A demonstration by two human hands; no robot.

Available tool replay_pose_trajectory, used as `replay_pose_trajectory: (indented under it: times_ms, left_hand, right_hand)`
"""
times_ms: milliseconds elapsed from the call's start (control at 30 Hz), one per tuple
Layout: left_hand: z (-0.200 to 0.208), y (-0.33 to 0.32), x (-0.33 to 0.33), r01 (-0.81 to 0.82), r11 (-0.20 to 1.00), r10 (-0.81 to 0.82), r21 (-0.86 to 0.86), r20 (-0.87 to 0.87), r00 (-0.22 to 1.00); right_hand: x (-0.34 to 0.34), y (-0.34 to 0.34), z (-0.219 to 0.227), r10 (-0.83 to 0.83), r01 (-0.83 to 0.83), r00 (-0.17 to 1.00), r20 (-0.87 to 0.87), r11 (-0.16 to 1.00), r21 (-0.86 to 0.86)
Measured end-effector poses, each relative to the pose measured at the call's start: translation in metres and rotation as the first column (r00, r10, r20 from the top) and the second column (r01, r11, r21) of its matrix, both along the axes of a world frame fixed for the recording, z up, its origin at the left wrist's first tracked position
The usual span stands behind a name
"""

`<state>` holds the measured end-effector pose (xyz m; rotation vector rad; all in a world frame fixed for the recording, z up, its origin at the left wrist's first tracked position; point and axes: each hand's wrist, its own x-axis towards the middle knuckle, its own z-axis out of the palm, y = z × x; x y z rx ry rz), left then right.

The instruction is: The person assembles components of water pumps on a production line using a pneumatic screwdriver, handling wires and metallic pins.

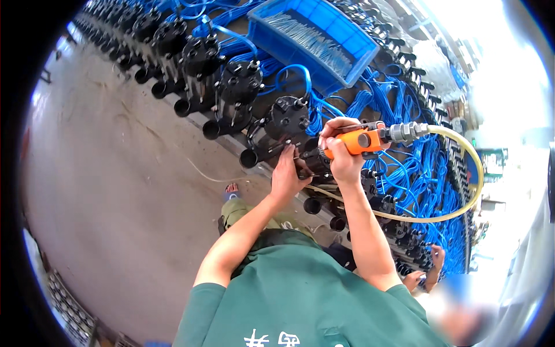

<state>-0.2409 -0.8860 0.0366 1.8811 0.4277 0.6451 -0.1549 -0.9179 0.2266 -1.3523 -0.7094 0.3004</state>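
Note:
My right hand is wrapped around an orange air tool, its front end against a black pump-like unit in the row before me. A metal coupling joins the tool's back end to a pale yellow hose. Lower and to the left, my left hand curls its fingers and thumb around the side of the same unit. What lies beneath those fingers is partly hidden. Just beyond stands another black unit with a round lid and a blue cable.
More black units run in a long diagonal row. Behind them, a blue crate holds thin clear strips, with bundled blue cables around it. Another person's hand shows at lower right. Grey floor spreads to the left.

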Motion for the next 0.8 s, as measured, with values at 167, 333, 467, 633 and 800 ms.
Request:
replay_pose_trajectory:
  times_ms: [167, 333, 467, 633, 800]
  left_hand:
    - [-0.007, -0.003, -0.004, -0.031, 1.000, 0.030, 0.006, 0.067, 0.997]
    - [-0.004, -0.009, -0.013, -0.121, 0.993, 0.120, -0.002, 0.132, 0.984]
    - [0.004, -0.006, -0.020, -0.183, 0.983, 0.175, 0.024, 0.181, 0.968]
    - [-0.001, -0.006, -0.019, -0.184, 0.982, 0.174, 0.040, 0.179, 0.968]
    - [0.000, -0.006, -0.019, -0.196, 0.979, 0.181, 0.061, 0.187, 0.965]
  right_hand:
    - [0.001, 0.002, -0.003, 0.028, -0.028, 1.000, 0.003, 1.000, 0.013]
    - [0.000, 0.005, -0.003, 0.053, -0.053, 0.999, 0.010, 0.997, 0.053]
    - [0.007, 0.006, -0.004, 0.085, -0.087, 0.996, 0.028, 0.995, 0.050]
    - [0.007, 0.006, -0.007, 0.062, -0.064, 0.998, 0.030, 0.996, 0.065]
    - [0.002, 0.006, -0.005, -0.002, 0.001, 1.000, 0.024, 0.999, 0.039]
